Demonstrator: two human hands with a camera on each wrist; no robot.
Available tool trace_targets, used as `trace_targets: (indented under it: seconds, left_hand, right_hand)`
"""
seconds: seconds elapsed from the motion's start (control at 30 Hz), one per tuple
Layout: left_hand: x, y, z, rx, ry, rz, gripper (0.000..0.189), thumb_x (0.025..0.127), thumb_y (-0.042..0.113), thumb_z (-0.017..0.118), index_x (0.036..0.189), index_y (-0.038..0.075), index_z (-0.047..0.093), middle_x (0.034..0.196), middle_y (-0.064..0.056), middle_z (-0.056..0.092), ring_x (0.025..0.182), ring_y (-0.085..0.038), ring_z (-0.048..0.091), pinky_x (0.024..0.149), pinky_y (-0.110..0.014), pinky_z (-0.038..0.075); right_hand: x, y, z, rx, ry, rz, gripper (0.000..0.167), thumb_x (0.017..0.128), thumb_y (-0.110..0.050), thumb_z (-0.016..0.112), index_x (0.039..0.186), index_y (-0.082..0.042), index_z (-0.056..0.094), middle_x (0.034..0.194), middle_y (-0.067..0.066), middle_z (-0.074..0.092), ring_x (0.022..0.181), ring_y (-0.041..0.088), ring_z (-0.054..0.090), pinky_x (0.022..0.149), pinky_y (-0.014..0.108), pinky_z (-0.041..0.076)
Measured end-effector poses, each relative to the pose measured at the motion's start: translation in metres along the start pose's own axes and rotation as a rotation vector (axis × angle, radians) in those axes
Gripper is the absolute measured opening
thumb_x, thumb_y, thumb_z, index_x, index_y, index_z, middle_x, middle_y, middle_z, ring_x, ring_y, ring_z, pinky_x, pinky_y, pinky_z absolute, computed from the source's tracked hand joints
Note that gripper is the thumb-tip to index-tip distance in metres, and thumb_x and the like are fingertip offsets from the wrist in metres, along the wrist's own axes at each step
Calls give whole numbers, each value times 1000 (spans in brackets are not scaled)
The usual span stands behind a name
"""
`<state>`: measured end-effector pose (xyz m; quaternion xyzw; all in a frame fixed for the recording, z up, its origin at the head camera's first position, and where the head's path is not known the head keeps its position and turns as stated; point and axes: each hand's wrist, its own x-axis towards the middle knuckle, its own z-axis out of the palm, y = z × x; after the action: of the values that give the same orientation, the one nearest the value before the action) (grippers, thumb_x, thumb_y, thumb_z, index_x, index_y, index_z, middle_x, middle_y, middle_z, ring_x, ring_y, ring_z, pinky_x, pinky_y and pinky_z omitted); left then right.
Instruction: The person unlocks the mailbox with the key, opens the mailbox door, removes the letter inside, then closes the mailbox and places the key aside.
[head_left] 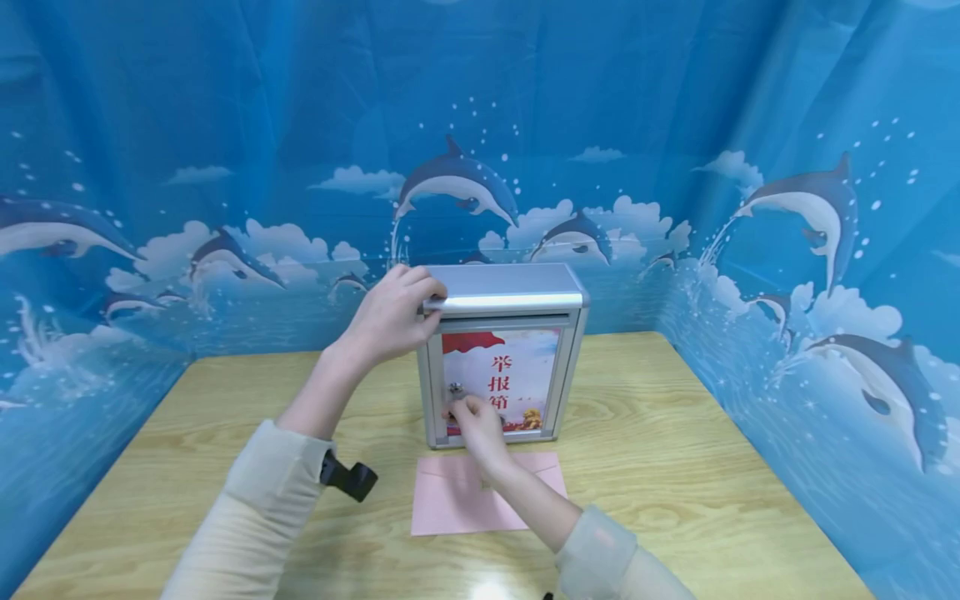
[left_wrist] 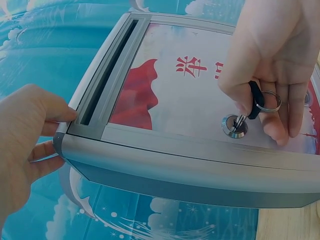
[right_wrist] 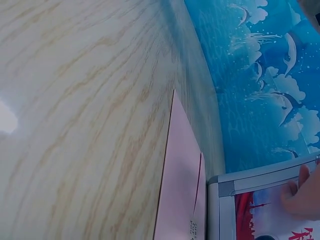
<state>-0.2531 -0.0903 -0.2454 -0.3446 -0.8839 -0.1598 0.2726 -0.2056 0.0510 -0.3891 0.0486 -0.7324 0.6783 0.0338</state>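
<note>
A silver-framed metal letter box stands upright on the table, with a slot along its upper front and red characters on its front panel. My left hand grips the box's upper left corner, fingers over the top edge. Low on the panel's left side, my right hand pinches a key with a black head and a metal ring. The key's blade meets the round lock in the left wrist view; how deep it sits I cannot tell. The door panel lies flush in its frame.
A pink envelope lies flat on the wooden table just in front of the box, partly under my right forearm. Blue dolphin-printed curtains hang behind the table and along both sides.
</note>
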Motion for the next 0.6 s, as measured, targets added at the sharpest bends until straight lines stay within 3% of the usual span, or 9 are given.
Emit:
trace_targets:
  seconds: [0.13,0.2,0.3,0.47,0.6]
  left_hand:
    - [0,0,0,1,4,-5,17,81,7,68,98,5,66,96,-6,61,92,-24,50,80,-36,44]
    - [0,1,0,2,4,-5,17,81,7,68,98,5,66,96,-6,61,93,-24,50,81,-37,44]
    - [0,1,0,5,5,-6,17,81,7,68,98,5,66,96,-6,61,93,-25,50,82,-37,44]
    - [0,1,0,13,7,-10,17,81,8,68,98,5,66,96,-6,61,94,-25,50,83,-37,44]
    - [0,2,0,19,7,-9,17,81,8,68,98,5,66,96,-6,61,94,-25,50,83,-38,44]
  right_hand:
    - [-10,-19,-1,-51,-28,-5,25,87,-1,46,62,2,49,59,0,45,55,8,37,54,23,36]
    - [-7,-14,0,-78,-40,-10,28,87,-1,46,59,-4,46,53,-4,34,50,9,28,48,21,28]
    - [-1,-1,-1,-104,-51,-16,33,87,-4,48,57,-13,38,51,-6,32,48,8,28,45,20,27]
    - [2,8,-6,-163,-68,-60,33,86,-8,50,58,-14,34,51,-6,31,49,9,29,47,21,27]
    - [1,9,-10,-214,-131,-97,33,85,-8,52,58,-13,35,52,-5,31,50,9,30,48,22,29]
